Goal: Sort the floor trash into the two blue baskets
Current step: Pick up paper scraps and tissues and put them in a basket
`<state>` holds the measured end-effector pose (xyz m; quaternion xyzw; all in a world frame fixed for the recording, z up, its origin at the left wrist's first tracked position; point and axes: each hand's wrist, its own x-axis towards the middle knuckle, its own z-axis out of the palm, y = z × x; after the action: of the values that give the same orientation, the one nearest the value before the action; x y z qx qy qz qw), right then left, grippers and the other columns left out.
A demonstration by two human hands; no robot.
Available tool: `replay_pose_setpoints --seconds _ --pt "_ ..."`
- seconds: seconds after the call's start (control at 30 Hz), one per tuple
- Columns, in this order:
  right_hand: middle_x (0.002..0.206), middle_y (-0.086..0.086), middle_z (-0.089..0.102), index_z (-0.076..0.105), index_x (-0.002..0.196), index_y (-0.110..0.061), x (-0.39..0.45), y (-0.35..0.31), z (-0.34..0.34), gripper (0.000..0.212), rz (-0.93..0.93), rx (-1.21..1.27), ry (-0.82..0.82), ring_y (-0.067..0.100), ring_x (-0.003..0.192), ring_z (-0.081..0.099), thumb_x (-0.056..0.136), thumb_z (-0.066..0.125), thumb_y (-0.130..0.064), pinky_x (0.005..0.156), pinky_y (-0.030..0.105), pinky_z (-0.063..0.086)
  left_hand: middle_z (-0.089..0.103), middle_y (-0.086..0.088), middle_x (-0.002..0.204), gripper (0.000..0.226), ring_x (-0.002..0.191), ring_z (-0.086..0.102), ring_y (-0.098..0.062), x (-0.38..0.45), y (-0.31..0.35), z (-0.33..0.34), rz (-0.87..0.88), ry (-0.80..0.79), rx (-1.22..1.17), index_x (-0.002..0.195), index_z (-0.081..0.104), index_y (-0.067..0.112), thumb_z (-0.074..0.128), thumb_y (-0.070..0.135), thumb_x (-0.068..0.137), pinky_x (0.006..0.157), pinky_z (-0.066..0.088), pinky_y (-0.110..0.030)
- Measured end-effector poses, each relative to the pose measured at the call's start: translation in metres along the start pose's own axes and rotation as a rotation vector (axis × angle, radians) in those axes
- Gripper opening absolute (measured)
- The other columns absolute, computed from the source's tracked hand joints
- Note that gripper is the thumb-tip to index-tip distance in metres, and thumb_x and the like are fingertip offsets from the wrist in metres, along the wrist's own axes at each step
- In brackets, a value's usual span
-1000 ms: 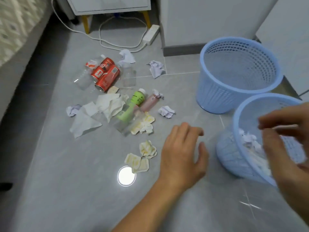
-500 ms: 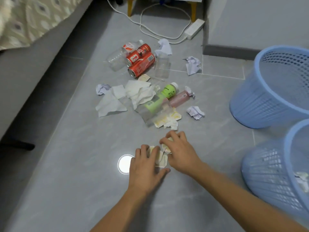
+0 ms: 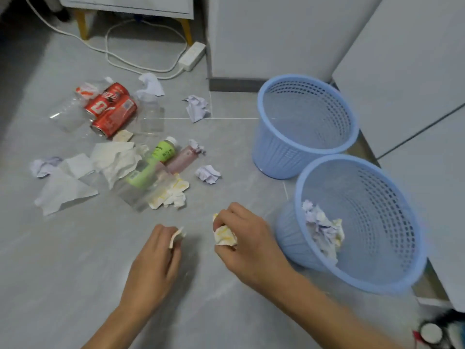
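Observation:
My left hand [image 3: 153,263] pinches a small yellowish paper scrap [image 3: 177,237] just above the floor. A crumpled yellow-white paper [image 3: 224,235] is gripped in my right hand [image 3: 247,245], left of the near blue basket [image 3: 402,280], which is tilted and holds crumpled papers [image 3: 324,229]. The far blue basket [image 3: 284,152] stands upright with nothing visible inside. On the floor to the left lie two red cans [image 3: 110,109], clear plastic bottles [image 3: 151,114], a green bottle [image 3: 153,159], a pink bottle [image 3: 183,158], white tissues [image 3: 65,192] and paper balls [image 3: 208,173].
A white power strip [image 3: 192,56] and its cord lie at the back near a cabinet with yellow legs [image 3: 81,25]. Grey cabinet walls [image 3: 402,71] rise behind and right of the baskets. A dark object with a white disc [image 3: 432,333] sits at the bottom right.
Both hands have lifted from the floor, each now holding one of the yellowish papers, and drew apart, the right one toward the near basket. The view shifted right.

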<state>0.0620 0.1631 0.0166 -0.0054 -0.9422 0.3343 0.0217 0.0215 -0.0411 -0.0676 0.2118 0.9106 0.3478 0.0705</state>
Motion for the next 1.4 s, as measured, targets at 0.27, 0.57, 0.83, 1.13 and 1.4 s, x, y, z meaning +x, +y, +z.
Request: replay_pose_setpoints --seconds 0.27,0.57,0.83,1.13,1.4 --pt "0.085 0.003 0.063 0.063 0.086 -0.015 -0.070 0.000 -0.177 0.025 0.190 -0.142 0.701 0.021 0.078 0.064 0.075 0.074 0.004 0.072 0.038 0.051 0.051 0.002 0.093 0.010 0.082 0.049 -0.012 0.085 0.215 -0.018 0.562 0.206 -0.292 0.107 0.063 0.004 0.056 0.009 0.101 0.073 0.041 -0.024" --pt "0.120 -0.004 0.057 0.046 0.119 -0.069 -0.094 0.077 -0.173 0.061 0.371 -0.269 0.249 0.024 0.109 0.058 0.069 0.064 -0.040 0.095 0.036 0.054 0.056 0.001 0.123 0.054 0.117 0.048 -0.024 0.070 0.231 0.020 0.564 -0.056 0.151 0.135 0.058 0.030 0.069 0.042 0.083 0.086 0.042 -0.039" --pt "0.097 -0.006 0.063 0.068 0.099 -0.021 0.019 -0.034 -0.071 0.020 -0.051 0.042 0.322 0.011 0.094 0.061 0.082 0.064 -0.012 0.076 0.020 0.047 0.059 0.011 0.093 0.010 0.094 0.053 -0.014 0.060 0.077 -0.013 0.166 0.111 0.013 0.103 0.061 0.025 0.056 0.025 0.093 0.073 0.046 -0.034" --pt "0.152 0.003 0.030 0.048 0.141 -0.024 0.129 0.045 0.102 0.063 0.292 -0.077 -0.112 0.038 0.135 0.035 0.081 0.064 -0.019 0.111 0.040 0.037 0.036 0.000 0.148 0.059 0.136 0.036 -0.026 0.065 -0.039 -0.012 -0.096 -0.342 0.390 0.149 0.036 0.034 0.053 0.033 0.092 0.094 0.051 -0.042" --pt "0.151 0.000 0.041 0.042 0.147 -0.033 0.167 0.096 0.115 0.074 0.274 -0.283 -0.193 0.038 0.133 0.038 0.076 0.059 -0.017 0.107 0.047 0.042 0.033 -0.005 0.152 0.051 0.134 0.036 -0.032 0.109 -0.041 0.038 -0.148 -0.256 0.456 0.140 0.044 0.026 0.053 0.023 0.090 0.092 0.048 -0.045"
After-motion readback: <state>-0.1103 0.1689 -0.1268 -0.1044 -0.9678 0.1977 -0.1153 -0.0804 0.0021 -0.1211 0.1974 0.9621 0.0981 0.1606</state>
